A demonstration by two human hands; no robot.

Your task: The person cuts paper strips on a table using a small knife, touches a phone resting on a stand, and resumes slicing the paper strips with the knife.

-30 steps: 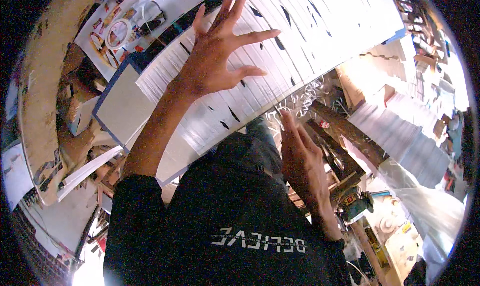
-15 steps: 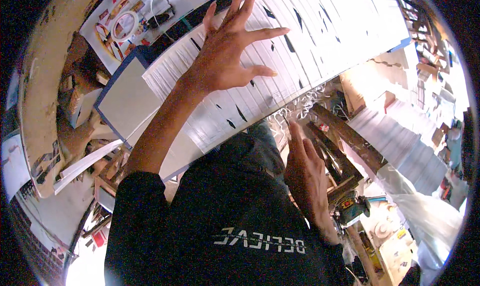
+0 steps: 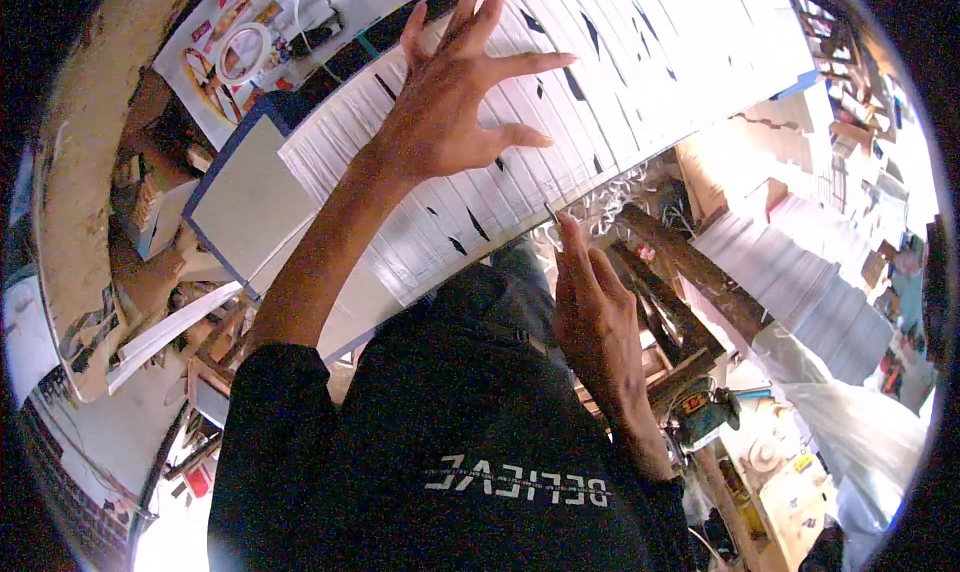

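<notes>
My left hand [image 3: 445,112] is spread wide over a row of overlapping white strips [image 3: 650,72], its fingers apart and seemingly pressing lightly on them. Small black slivers show between the strips. Beneath them lies a long pale board with a blue edge [image 3: 245,187], bare at its left end. My right hand [image 3: 598,307] is at the near edge of the strips, index finger pointing forward. From its fingertips a thin, dark, pointed tool tip [image 3: 549,212] sticks out to that edge; the rest of the tool is hidden in the hand.
Curled white paper trimmings [image 3: 620,200] hang below the near edge. Stacks of paper sheets [image 3: 800,272] and clear plastic wrap [image 3: 840,402] are on the right. A white tape roll [image 3: 243,54] lies on a printed sheet at the back left. Wooden beams [image 3: 690,272] stand beside my right hand.
My right hand has moved forward and slightly left to the near edge of the strips, and the tool tip now shows. My left hand has stayed nearly in place.
</notes>
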